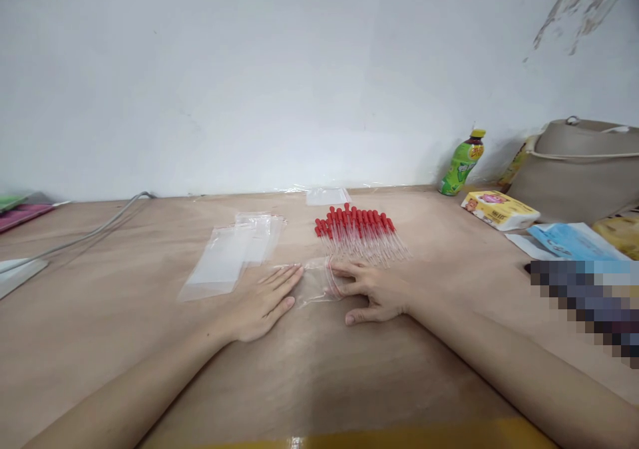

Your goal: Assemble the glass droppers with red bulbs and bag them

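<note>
A clear zip bag (315, 283) lies flat on the table between my hands, its red-lined zip edge toward the right. My left hand (262, 302) rests flat with fingers stretched over the bag's left end. On the zip end lie the spread fingers of my right hand (377, 293), thumb apart. Just beyond the bag is a pile of glass droppers with red rubber bulbs (357, 229), bulbs pointing away from me. Several more clear zip bags (219, 259) lie overlapped beyond my left hand.
Another clear bag (327, 197) lies by the wall. At right stand a green drink bottle (462, 163), a yellow tissue pack (499, 211), blue-and-white packets (574, 241) and a grey handbag (579, 169). A grey cable (107, 221) crosses the left side near a pink item (24, 216).
</note>
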A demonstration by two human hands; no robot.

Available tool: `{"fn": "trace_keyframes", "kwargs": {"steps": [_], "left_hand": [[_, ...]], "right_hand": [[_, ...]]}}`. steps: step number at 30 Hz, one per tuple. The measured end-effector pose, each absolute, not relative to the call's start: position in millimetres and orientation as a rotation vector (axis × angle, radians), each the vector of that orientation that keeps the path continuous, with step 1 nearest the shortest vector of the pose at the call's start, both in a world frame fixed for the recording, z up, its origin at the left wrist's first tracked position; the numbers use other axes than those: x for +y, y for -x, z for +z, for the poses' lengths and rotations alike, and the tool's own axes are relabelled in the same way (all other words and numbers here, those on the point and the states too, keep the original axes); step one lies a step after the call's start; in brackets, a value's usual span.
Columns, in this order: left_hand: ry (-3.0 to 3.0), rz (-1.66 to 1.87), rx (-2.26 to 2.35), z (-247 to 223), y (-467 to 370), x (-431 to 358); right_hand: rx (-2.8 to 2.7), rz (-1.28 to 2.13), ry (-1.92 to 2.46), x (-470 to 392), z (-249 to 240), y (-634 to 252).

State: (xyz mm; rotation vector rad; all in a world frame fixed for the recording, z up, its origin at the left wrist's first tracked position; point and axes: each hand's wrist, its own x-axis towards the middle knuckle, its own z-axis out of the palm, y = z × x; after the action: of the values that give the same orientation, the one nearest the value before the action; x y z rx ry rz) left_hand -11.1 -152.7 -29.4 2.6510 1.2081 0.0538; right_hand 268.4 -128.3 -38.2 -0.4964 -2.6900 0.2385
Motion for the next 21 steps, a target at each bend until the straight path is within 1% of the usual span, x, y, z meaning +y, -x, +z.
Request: {"fn": "trace_keyframes", "kwargs": {"steps": [4,10,13,16,21], "left_hand": [[-2.673,0.112,1.231,-32,17,-150],[-2.698,0.128,1.2,-31,15,-151],[-2.702,0.115,1.203,-30,14,-151],[-2.712,0.098,1.204,-30,14,-151],[-2.732,0.095,1.195,-31,15,-151]], "right_hand": [[-2.488,0.274,0.665,-116,-39,-270],[-1.901,-0.065,1.421,-50,-19,-268],[-1.78,-0.124,1.688,-16,-10,-262],[-1.81,-0.066,1.838,5,-5,-253],[-1.746,0.239,1.961,20,-3,-244]]}}
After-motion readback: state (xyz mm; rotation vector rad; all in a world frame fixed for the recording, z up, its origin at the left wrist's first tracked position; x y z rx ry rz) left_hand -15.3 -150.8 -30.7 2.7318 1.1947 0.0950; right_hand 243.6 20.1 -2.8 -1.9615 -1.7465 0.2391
